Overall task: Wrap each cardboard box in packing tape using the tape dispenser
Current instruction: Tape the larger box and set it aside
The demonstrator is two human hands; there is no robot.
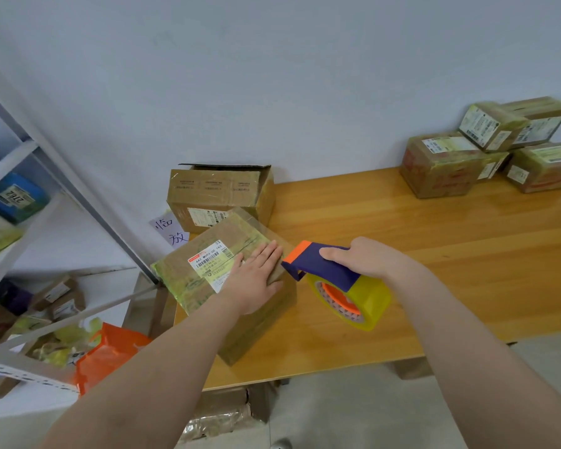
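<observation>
While the left hand lies flat, palm down and fingers straight, on the top face of the cardboard box, the right hand grasps the tape dispenser, its fingers curled round the purple handle. The box sits at the front left corner of the wooden table, turned at an angle to the table edge. Its top carries a white shipping label and yellowish tape, and the left hand covers the right part of that face. The dispenser is just to the right of the box. Its orange nose points at the box's upper right edge, close to the left fingertips; whether it makes contact cannot be determined. The yellow tape roll hangs below the handle, above the table surface.

Containers:
- An open box stands behind the cardboard box against the wall, flaps raised. Its interior is not visible.
- A stack of taped boxes occupies the far right of the table.
- A shelf unit at left holds labelled parcels, including a blue one, with small boxes lower down.
- An orange bag sits below the shelf; its contents are hidden.
</observation>
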